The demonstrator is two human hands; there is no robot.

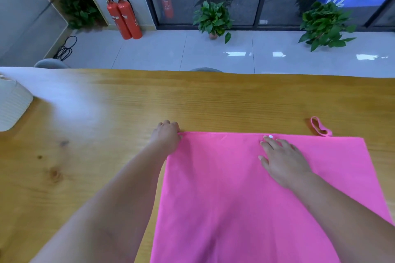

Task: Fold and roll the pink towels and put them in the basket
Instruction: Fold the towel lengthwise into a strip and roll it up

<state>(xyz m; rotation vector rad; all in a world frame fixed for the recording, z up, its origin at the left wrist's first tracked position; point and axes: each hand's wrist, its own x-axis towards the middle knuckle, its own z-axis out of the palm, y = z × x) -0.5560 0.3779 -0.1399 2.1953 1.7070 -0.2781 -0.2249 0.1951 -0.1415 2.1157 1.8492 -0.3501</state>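
A pink towel (224,188) lies spread flat on the wooden table (106,113), reaching from mid-table down past the near edge of the view. A pink hanging loop (319,126) sticks out from its far edge at the right. My left hand (165,134) pinches the towel's far left corner with curled fingers. Flat on the cloth near the far edge lies my right hand (282,156), fingers straight and spread. A white ribbed basket (12,104) stands at the table's left edge, partly cut off by the frame.
Beyond the table's far edge are a tiled floor, two red fire extinguishers (125,18), potted plants (213,19) and glass doors. Two grey chair backs (51,63) peek above the far edge. Bare wood spans between the basket and the towel.
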